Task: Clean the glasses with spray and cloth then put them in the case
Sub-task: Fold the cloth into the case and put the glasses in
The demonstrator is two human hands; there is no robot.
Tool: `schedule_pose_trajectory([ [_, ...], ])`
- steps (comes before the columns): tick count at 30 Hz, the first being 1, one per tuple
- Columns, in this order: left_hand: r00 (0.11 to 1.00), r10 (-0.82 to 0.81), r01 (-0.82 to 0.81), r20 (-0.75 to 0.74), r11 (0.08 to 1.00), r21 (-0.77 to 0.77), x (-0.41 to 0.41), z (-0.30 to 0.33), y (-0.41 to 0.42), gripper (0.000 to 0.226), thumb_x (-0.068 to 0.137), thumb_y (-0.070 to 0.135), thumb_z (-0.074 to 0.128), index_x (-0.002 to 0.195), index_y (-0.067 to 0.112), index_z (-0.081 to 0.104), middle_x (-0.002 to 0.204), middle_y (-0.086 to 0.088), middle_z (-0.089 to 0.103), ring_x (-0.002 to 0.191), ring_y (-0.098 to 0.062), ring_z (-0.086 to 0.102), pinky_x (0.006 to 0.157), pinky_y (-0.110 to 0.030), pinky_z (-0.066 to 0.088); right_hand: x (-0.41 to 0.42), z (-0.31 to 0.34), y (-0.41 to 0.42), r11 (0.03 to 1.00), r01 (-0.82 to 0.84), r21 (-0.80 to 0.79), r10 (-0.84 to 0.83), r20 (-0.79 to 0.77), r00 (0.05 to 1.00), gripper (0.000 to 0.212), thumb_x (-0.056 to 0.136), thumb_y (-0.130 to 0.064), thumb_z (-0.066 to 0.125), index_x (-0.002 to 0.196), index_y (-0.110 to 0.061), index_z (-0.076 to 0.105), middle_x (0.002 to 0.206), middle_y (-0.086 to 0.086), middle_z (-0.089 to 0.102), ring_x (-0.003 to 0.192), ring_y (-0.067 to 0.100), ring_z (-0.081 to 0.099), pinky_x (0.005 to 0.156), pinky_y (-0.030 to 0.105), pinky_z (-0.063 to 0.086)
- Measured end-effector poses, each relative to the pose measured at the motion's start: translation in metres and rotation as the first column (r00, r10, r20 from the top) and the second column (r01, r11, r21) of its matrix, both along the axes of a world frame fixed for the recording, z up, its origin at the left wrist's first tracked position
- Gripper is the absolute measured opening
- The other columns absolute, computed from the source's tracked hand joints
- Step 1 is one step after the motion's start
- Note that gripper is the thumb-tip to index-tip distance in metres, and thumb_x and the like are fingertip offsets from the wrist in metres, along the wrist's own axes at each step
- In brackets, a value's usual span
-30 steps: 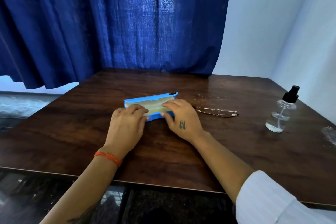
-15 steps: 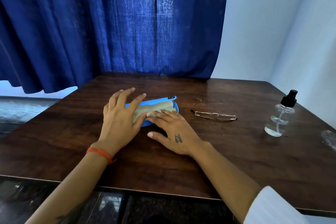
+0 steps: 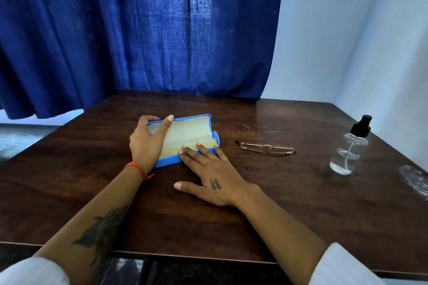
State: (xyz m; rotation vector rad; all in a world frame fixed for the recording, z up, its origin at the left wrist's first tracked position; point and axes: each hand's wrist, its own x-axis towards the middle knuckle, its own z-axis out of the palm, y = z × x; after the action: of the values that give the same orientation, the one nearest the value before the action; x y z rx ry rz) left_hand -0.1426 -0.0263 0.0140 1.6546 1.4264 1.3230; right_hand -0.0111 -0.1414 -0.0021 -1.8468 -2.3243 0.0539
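A blue glasses case [image 3: 209, 124] lies open in the middle of the table, its pale lining showing. My left hand [image 3: 146, 140] grips the raised lid at its left end, thumb on the lid's top edge. The straight fingers of my right hand [image 3: 208, 173] press on the case's front rim, palm flat on the table. A pale yellowish cloth [image 3: 207, 143] seems to lie inside the tray. Thin gold-framed glasses [image 3: 266, 148] lie folded on the table to the right of the case. Farther right stands a clear spray bottle [image 3: 349, 148] with a black pump top.
The dark wooden table [image 3: 254, 203] has its front edge close to me. A blue curtain [image 3: 139, 30] hangs behind it and a white wall stands to the right. A crumpled clear plastic piece [image 3: 414, 177] lies at the right edge.
The case lid has swung up and back from nearly closed to open. My left hand moved onto the lid's left end; my right hand slid down to press on the front rim.
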Motion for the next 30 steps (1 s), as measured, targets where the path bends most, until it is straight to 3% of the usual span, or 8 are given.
schedule_pose_trajectory([
  [5,0.999,0.021,-0.024,0.031,0.996,0.086,0.0,-0.007,-0.001,0.053,0.074,0.059,0.062,0.109,0.02,0.055,0.115,-0.001,0.06,0.109,-0.02,0.053,0.092,-0.036,0.044,0.001,0.003,-0.002,0.999,0.003,0.041,0.002,-0.099,0.995,0.064,0.09,-0.057,0.039,0.146,-0.034,0.017,0.157,-0.007,0.007,0.144,0.021,-0.001,0.114,0.051,-0.001],
  [8,1.0,0.014,-0.016,0.025,0.994,0.109,-0.002,-0.007,-0.002,0.051,0.074,0.06,0.062,0.106,0.021,0.056,0.114,-0.003,0.062,0.111,-0.022,0.053,0.095,-0.039,0.043,0.014,0.009,-0.007,0.979,0.089,0.184,-0.052,-0.195,0.979,0.063,0.086,-0.049,0.054,0.142,-0.036,0.029,0.154,-0.004,0.021,0.141,0.025,0.018,0.112,0.049,0.014],
  [11,1.0,0.005,-0.007,0.019,0.994,0.112,-0.002,-0.006,-0.004,0.051,0.074,0.059,0.062,0.107,0.02,0.057,0.116,-0.004,0.061,0.115,-0.023,0.051,0.098,-0.039,0.04,0.043,0.013,-0.022,0.878,0.243,0.411,-0.146,-0.253,0.956,0.056,0.076,-0.034,0.066,0.13,-0.024,0.052,0.137,0.003,0.05,0.124,0.028,0.046,0.105,0.039,0.031],
  [13,1.0,0.001,-0.002,0.01,0.994,0.107,-0.001,-0.005,-0.005,0.051,0.075,0.059,0.061,0.107,0.02,0.057,0.118,-0.005,0.061,0.116,-0.024,0.05,0.098,-0.039,0.039,0.07,0.016,-0.034,0.802,0.367,0.472,-0.283,-0.241,0.928,0.05,0.073,-0.024,0.071,0.121,-0.018,0.06,0.125,0.005,0.06,0.114,0.028,0.053,0.099,0.034,0.036],
  [15,1.0,0.003,-0.003,0.002,0.995,0.103,0.0,-0.003,-0.007,0.051,0.076,0.058,0.061,0.108,0.019,0.057,0.119,-0.006,0.06,0.117,-0.025,0.049,0.098,-0.038,0.038,0.095,0.019,-0.044,0.743,0.469,0.477,-0.428,-0.2,0.881,0.044,0.073,-0.02,0.073,0.116,-0.016,0.064,0.118,0.005,0.065,0.107,0.03,0.056,0.092,0.037,0.042],
  [18,1.0,0.005,-0.005,0.0,0.996,0.093,0.001,-0.001,-0.009,0.051,0.077,0.056,0.061,0.109,0.017,0.058,0.119,-0.007,0.06,0.117,-0.026,0.049,0.097,-0.037,0.037,0.122,0.019,-0.047,0.715,0.496,0.492,-0.507,-0.124,0.853,0.035,0.07,-0.015,0.076,0.105,-0.014,0.07,0.104,0.007,0.071,0.094,0.032,0.059,0.078,0.04,0.048],
  [23,1.0,-0.01,0.01,0.001,0.997,0.078,0.0,0.0,-0.01,0.051,0.076,0.056,0.061,0.108,0.017,0.058,0.117,-0.006,0.06,0.114,-0.024,0.051,0.095,-0.035,0.038,0.134,0.014,-0.038,0.756,0.44,0.484,-0.514,0.023,0.857,0.011,0.074,-0.01,0.071,0.083,-0.013,0.074,0.081,0.008,0.071,0.083,0.031,0.059,0.071,0.036,0.045],
  [30,1.0,-0.014,0.015,-0.009,0.997,0.08,0.0,-0.001,-0.007,0.048,0.076,0.057,0.061,0.104,0.017,0.059,0.11,-0.002,0.061,0.107,-0.019,0.052,0.09,-0.031,0.038,0.132,0.009,-0.034,0.721,0.413,0.556,-0.461,-0.06,0.886,0.006,0.069,-0.019,0.078,0.073,-0.018,0.074,0.072,0.001,0.071,0.074,0.025,0.059,0.064,0.031,0.042],
])
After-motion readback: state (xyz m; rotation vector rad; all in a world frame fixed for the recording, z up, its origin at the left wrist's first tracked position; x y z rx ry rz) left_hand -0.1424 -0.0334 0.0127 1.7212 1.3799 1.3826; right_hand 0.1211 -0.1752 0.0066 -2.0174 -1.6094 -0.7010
